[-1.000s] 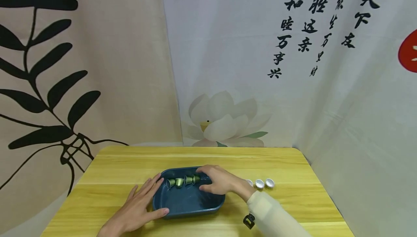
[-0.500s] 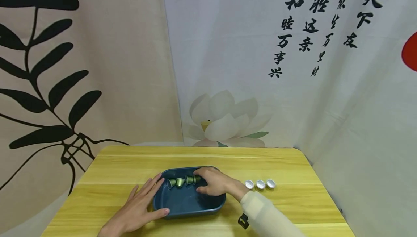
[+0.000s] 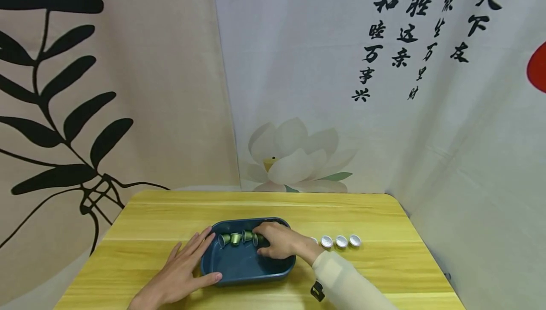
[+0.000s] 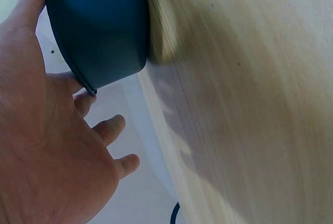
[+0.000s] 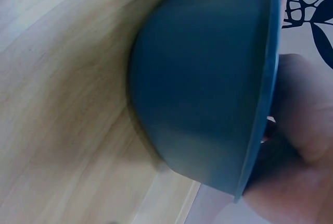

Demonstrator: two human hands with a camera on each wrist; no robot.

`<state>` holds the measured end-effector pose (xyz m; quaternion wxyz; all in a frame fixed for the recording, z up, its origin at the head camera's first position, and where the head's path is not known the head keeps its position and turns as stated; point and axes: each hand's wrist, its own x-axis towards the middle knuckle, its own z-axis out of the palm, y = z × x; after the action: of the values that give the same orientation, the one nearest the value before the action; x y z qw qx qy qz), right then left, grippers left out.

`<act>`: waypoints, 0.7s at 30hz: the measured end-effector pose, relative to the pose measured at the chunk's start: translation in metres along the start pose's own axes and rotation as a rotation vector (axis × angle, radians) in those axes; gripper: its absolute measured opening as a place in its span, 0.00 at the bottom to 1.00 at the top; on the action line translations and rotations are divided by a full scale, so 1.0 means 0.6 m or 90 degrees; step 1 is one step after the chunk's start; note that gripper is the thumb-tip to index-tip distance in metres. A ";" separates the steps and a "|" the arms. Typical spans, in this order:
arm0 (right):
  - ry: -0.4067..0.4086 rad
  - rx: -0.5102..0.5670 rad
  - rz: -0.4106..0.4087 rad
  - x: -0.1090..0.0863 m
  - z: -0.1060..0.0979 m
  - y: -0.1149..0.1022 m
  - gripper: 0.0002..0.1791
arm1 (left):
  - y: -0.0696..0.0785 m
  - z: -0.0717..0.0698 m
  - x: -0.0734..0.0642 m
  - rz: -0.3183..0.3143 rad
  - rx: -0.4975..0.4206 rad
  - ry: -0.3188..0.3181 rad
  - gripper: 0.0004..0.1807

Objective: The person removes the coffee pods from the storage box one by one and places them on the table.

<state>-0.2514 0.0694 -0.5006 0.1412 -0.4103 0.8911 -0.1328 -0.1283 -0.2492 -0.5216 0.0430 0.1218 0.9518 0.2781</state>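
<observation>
A blue rectangular tray [image 3: 239,272] rests on the table, its outer wall also in both wrist views. Inside, green coffee capsules [image 3: 235,239] lie in a row toward the back. My right hand [image 3: 279,241] reaches over the tray's right side, thumb and fingers bent round the rightmost capsule [image 3: 258,240], which they partly cover. In the right wrist view the tray wall hides that capsule and the fingers are blurred. My left hand [image 3: 179,272] lies spread along the tray's left end, with straight fingertips at the rim and the thumb at the near edge.
Several small round silver-topped pieces [image 3: 341,241] stand in a row on the wooden table [image 3: 367,277], right of the tray and behind my right forearm. A printed cloth [image 3: 298,87] hangs behind the table. A black device sits at my right wrist.
My right hand has shifted slightly left and toward me, and the rightmost capsule has turned and come a little nearer. One more silver-topped piece shows beside the forearm. The left hand stays put.
</observation>
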 end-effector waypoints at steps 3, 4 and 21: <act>-0.003 -0.010 0.002 0.001 0.001 -0.002 0.33 | 0.001 -0.002 0.000 -0.001 0.001 -0.001 0.56; -0.003 -0.011 0.001 0.002 0.002 -0.002 0.33 | 0.002 -0.002 0.000 -0.002 0.000 -0.002 0.56; -0.005 -0.051 -0.024 0.004 0.006 -0.001 0.27 | 0.002 -0.002 0.000 -0.001 -0.013 -0.004 0.56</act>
<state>-0.2511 0.0665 -0.5039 0.1256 -0.4333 0.8871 -0.0977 -0.1281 -0.2491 -0.5198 0.0477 0.1219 0.9489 0.2872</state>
